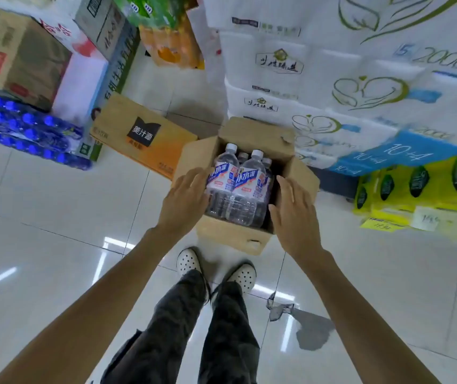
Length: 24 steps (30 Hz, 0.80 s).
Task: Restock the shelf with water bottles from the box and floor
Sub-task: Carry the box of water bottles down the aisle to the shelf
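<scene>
An open cardboard box [232, 235] stands on the tiled floor just ahead of my feet. Inside it stand several clear water bottles [245, 189] with white caps and blue-and-white labels. My left hand [184, 202] hovers over the box's left side, fingers spread, near the left bottle. My right hand [293, 209] is over the box's right side, fingers apart, holding nothing. No shelf is visible.
Stacked white tissue packs [332, 87] rise behind the box on the right, yellow packs [415, 187] beside them. An orange carton [144, 134] lies left of the box, blue-capped bottle packs [25, 128] farther left. A crumpled plastic wrap [302, 320] lies on the floor by my right foot.
</scene>
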Each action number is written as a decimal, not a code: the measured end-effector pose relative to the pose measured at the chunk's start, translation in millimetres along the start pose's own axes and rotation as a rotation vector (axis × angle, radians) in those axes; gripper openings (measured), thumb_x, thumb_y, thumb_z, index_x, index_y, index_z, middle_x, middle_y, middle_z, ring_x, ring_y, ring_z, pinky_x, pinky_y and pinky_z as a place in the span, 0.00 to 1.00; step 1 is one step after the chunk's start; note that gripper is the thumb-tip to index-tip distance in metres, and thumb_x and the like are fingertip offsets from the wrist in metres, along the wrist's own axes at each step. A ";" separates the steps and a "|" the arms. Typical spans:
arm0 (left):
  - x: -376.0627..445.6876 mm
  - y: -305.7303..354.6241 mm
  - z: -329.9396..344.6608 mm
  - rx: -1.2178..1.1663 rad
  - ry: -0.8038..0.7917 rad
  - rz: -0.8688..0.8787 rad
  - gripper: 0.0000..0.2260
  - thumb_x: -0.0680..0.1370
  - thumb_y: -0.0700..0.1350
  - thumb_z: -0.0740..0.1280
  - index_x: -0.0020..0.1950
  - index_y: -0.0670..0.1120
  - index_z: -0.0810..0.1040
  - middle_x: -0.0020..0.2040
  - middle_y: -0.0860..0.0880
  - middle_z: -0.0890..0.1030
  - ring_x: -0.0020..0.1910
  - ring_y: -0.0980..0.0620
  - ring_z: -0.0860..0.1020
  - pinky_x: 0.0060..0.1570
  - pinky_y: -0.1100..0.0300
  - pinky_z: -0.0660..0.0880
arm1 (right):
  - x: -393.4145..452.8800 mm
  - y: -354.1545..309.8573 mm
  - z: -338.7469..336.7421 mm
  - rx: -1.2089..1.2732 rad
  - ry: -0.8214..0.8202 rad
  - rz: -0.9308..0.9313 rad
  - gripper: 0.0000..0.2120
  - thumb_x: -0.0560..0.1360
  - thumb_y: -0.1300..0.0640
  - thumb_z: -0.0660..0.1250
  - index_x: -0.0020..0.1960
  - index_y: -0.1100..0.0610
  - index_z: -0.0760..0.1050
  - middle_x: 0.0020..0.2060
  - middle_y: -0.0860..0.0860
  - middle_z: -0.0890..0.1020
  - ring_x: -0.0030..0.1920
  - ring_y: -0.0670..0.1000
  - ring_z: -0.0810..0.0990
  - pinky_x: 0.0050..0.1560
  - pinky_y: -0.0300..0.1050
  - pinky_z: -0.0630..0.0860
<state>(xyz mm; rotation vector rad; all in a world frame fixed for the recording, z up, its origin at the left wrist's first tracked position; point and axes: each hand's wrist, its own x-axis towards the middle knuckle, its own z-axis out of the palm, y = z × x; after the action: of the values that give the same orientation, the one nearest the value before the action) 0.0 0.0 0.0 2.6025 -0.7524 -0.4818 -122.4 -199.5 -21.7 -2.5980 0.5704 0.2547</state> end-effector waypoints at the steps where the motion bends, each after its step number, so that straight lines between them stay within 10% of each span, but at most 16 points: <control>1: 2.6 -4.0 4.9 -0.027 -0.011 -0.032 0.24 0.77 0.52 0.65 0.69 0.43 0.68 0.67 0.44 0.73 0.63 0.46 0.73 0.55 0.52 0.74 | 2.6 2.1 6.0 0.032 -0.027 0.048 0.29 0.79 0.53 0.61 0.77 0.57 0.55 0.74 0.56 0.63 0.73 0.58 0.62 0.71 0.54 0.64; 10: 38.0 -44.0 31.2 -0.087 -0.301 -0.185 0.33 0.77 0.59 0.61 0.77 0.49 0.52 0.73 0.48 0.65 0.68 0.48 0.71 0.60 0.46 0.74 | 33.2 0.0 33.5 0.291 -0.182 0.422 0.36 0.80 0.53 0.59 0.79 0.56 0.39 0.78 0.55 0.48 0.75 0.62 0.58 0.69 0.61 0.65; 17: 79.0 -58.2 49.3 -0.039 -0.371 -0.227 0.20 0.76 0.52 0.69 0.63 0.47 0.69 0.55 0.48 0.80 0.51 0.49 0.81 0.54 0.52 0.80 | 52.1 1.5 44.1 0.281 -0.142 0.560 0.28 0.81 0.57 0.57 0.77 0.57 0.49 0.63 0.60 0.75 0.58 0.63 0.77 0.56 0.57 0.74; 24: 96.5 -71.7 59.6 -0.005 -0.466 -0.204 0.18 0.74 0.50 0.72 0.59 0.44 0.74 0.50 0.47 0.82 0.45 0.48 0.82 0.50 0.51 0.81 | 54.3 11.4 55.5 0.228 -0.164 0.573 0.18 0.81 0.60 0.57 0.70 0.59 0.58 0.52 0.61 0.79 0.42 0.58 0.75 0.42 0.48 0.70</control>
<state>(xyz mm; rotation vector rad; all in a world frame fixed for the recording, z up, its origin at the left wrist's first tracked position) 82.7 -14.4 -104.7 2.6003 -0.6180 -1.1760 -83.1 -201.1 -89.6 -2.1202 1.1976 0.5436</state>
